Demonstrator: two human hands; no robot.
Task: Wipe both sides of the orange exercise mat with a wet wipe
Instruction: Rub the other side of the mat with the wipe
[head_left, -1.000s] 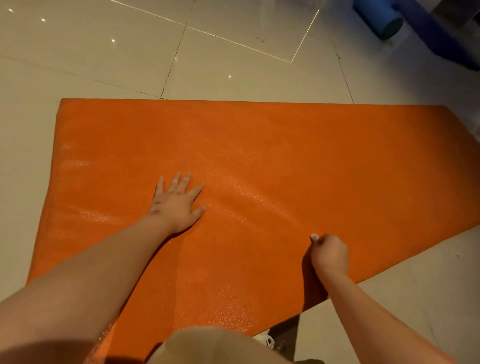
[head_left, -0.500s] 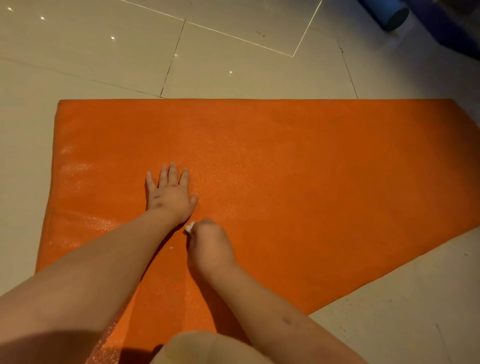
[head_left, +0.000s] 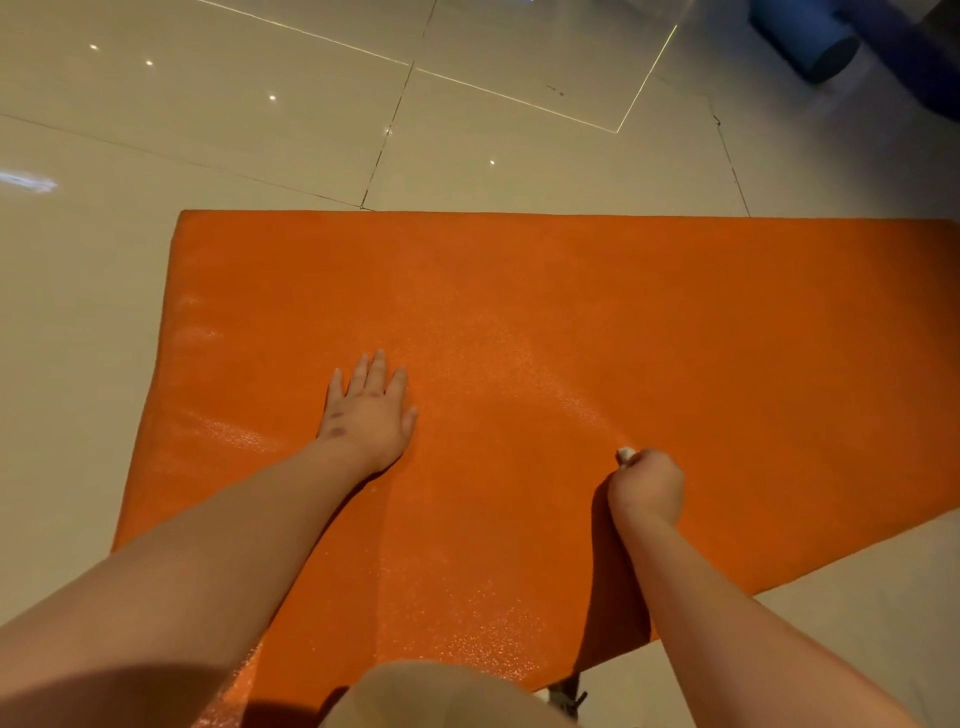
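Observation:
The orange exercise mat (head_left: 649, 322) lies flat on the tiled floor and fills the middle of the view; its right end runs out of frame. My left hand (head_left: 369, 410) rests flat on the mat left of centre, fingers straight and pointing away from me. My right hand (head_left: 647, 486) is fisted on the mat to the right, gripping a small white wet wipe (head_left: 625, 454) of which only a corner shows at the knuckles. Damp, shiny patches mark the mat near its left edge and in front of me.
Glossy beige floor tiles (head_left: 260, 130) surround the mat. A blue rolled mat (head_left: 810, 39) and a dark blue object lie at the top right corner. My knee (head_left: 441, 696) shows at the bottom centre, with a small dark object beside it on the floor.
My right hand with the wipe has swept from beside my left hand back to the right across the mat. The left hand stayed pressed flat in about the same spot.

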